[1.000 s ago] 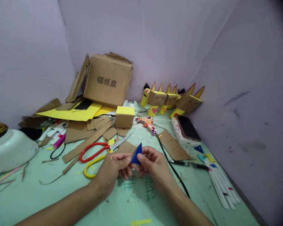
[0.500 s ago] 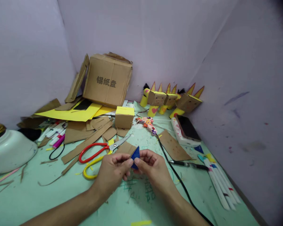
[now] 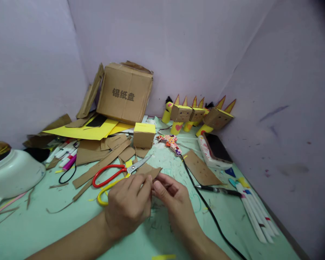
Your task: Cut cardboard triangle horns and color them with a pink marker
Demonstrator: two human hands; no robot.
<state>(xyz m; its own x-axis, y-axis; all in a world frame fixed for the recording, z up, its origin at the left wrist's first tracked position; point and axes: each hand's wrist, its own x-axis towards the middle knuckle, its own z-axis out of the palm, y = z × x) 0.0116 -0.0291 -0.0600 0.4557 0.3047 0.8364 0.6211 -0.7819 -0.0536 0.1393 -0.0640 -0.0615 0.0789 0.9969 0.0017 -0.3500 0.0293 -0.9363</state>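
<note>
At lower centre, a pointed brown cardboard piece [image 3: 157, 173] is clamped in the fingers of the left hand [image 3: 130, 202] and right hand [image 3: 176, 202], while horned, yellow-bodied cardboard figures [image 3: 197, 115] seem finished right of centre and the yellow-topped cardboard box [image 3: 144, 138], at centre, is seen hornless.

A small piece of brown cardboard [image 3: 157, 172] is held up above the desk [image 3: 81, 231], pinched in the left grip [image 3: 130, 198], with the right grip [image 3: 176, 202] close against its lower edge; a plain face shows; one pointed corner juts rightward; the rest is hidden by fingers.
</note>
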